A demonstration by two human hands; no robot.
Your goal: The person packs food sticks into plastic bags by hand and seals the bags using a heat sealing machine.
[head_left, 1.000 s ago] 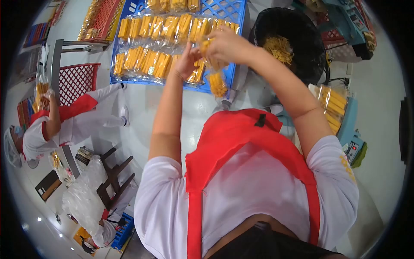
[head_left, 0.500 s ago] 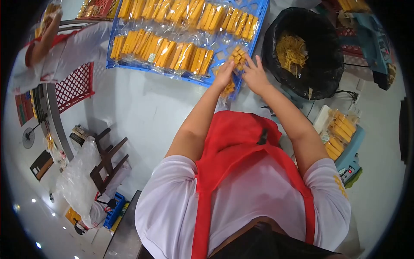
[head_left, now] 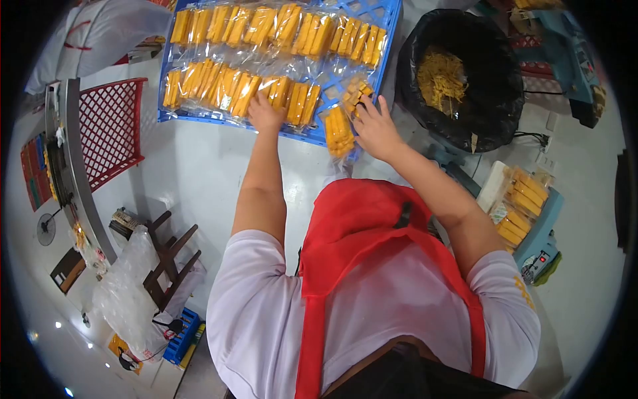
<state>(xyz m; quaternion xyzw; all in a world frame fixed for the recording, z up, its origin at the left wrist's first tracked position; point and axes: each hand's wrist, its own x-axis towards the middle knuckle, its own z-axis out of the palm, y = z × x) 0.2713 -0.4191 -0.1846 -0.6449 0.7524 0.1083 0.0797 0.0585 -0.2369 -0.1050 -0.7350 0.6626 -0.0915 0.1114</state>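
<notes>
Clear plastic packs of yellow-orange sticks [head_left: 226, 92] lie in two rows on a blue crate [head_left: 332, 93]. My left hand [head_left: 267, 114] rests on the front row, its fingers apart against a pack near the crate's front edge. At the crate's right front corner, my right hand [head_left: 377, 130] has its fingers spread and touches a pack of short yellow pieces [head_left: 355, 90]. Another pack of yellow sticks [head_left: 338, 132] lies just left of that hand, over the corner. My left fingertips are partly lost among the shiny wrapping.
Right of the crate stands a black-lined bin [head_left: 492, 80] with yellow scraps [head_left: 441, 76] inside. A blue-green machine [head_left: 541, 243] at the right carries more packs [head_left: 525, 196]. To the left are a red lattice basket [head_left: 109, 133], a dark stool [head_left: 169, 256] and another person's sleeve [head_left: 106, 33].
My left hand has moved left from the corner pack to the front row. My right hand has shifted slightly down and left. The other person's arm has moved upward, mostly out of view.
</notes>
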